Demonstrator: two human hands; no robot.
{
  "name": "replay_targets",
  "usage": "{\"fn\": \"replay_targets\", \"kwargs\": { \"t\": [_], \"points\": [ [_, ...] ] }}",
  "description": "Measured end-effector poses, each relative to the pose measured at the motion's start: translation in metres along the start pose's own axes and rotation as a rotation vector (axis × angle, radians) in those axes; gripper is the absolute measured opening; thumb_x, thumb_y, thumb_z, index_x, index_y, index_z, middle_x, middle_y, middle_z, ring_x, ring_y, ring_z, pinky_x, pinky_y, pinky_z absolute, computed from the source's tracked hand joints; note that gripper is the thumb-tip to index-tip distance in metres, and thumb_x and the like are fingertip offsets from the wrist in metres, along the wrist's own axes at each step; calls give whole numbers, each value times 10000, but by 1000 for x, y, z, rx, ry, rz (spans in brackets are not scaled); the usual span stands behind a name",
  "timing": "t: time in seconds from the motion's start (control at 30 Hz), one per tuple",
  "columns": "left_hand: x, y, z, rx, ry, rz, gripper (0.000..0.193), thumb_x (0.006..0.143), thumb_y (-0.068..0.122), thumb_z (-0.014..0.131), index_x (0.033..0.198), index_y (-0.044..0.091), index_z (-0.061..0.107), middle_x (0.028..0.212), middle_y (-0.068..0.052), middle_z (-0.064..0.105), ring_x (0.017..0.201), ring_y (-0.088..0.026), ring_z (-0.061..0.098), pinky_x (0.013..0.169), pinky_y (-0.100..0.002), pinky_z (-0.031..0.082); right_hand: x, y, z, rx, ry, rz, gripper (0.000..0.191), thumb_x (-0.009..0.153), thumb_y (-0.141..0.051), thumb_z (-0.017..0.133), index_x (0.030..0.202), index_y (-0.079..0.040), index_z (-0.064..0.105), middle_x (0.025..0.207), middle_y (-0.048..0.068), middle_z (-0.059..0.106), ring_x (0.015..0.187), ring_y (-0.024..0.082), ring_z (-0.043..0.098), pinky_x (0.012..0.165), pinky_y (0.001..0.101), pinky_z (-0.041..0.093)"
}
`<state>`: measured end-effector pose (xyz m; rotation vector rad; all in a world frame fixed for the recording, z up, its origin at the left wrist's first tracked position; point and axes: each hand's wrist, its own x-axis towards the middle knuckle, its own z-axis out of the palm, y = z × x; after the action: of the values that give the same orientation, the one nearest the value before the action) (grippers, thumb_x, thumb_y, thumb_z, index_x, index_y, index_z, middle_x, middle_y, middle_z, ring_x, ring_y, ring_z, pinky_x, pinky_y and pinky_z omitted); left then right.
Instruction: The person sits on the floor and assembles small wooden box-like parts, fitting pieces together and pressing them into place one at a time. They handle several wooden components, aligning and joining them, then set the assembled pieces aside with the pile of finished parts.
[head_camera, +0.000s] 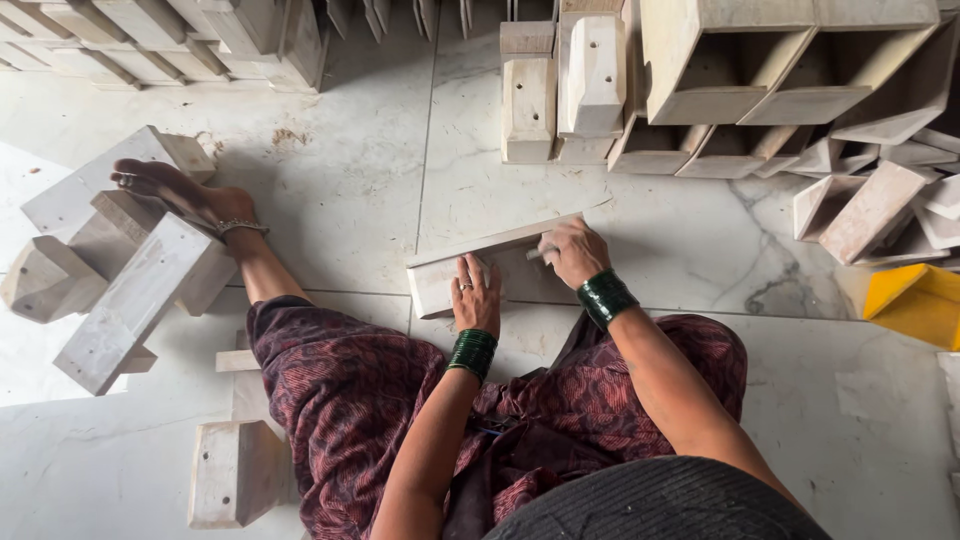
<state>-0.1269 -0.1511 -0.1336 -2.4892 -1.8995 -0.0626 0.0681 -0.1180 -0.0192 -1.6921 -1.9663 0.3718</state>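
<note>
A pale wooden piece (440, 272), long and flat, lies on the marble floor in front of my knees. My left hand (476, 295) presses flat on its top face, fingers spread, a ring on one finger and green bangles at the wrist. My right hand (573, 251) sits at the piece's right end, fingers curled around a small grey scrap (541, 254), likely sandpaper, held against the wood. Green bangles circle that wrist too. I sit on the floor with my left leg stretched out to the left.
Unfinished wooden blocks (130, 290) are piled at the left under my bare foot (175, 190). More stacked wooden parts (590, 75) and box-like frames (790, 60) stand at the back and right. A yellow object (915, 300) sits at the right edge. Another block (235, 470) lies by my hip.
</note>
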Motion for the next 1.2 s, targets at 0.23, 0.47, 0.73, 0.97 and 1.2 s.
{"fn": "replay_targets", "kwargs": {
  "t": [0.23,0.47,0.73,0.97,1.2],
  "points": [
    [0,0,1,-15,-37,9,621,909,17,586,1499,181,478,1643,-251,220,1524,-421,240,1169,-539,321,1,2,2,-34,-128,73,86,748,-159,794,822,-193,767,926,23,736,1032,287,627,851,425,536],
    [-1,0,0,-27,-40,-5,616,939,12,569,1513,205,460,1663,-236,188,1543,-410,217,1193,-532,316,-7,34,-28,293,114,280,239,810,-239,817,986,-104,728,1020,107,730,945,279,701,877,400,564],
    [-1,-1,0,-19,-93,-1,696,900,-31,591,1530,216,428,1666,-235,125,1547,-412,170,1210,-539,278,-1,24,-10,200,65,186,234,790,-212,868,958,-88,762,987,135,742,926,306,695,849,412,547],
    [-2,-3,3,-43,-94,-4,713,893,-50,589,1533,218,425,1670,-229,129,1548,-404,167,1211,-542,272,-5,38,1,252,-113,359,227,745,-270,861,904,-139,767,974,73,732,903,273,702,825,386,549],
    [-3,-4,5,-61,-66,-3,695,895,-51,578,1523,212,440,1669,-236,136,1546,-407,184,1210,-547,279,-7,42,3,134,21,355,196,794,-268,863,863,-113,766,932,132,685,902,318,672,803,429,537]
  ]
}}
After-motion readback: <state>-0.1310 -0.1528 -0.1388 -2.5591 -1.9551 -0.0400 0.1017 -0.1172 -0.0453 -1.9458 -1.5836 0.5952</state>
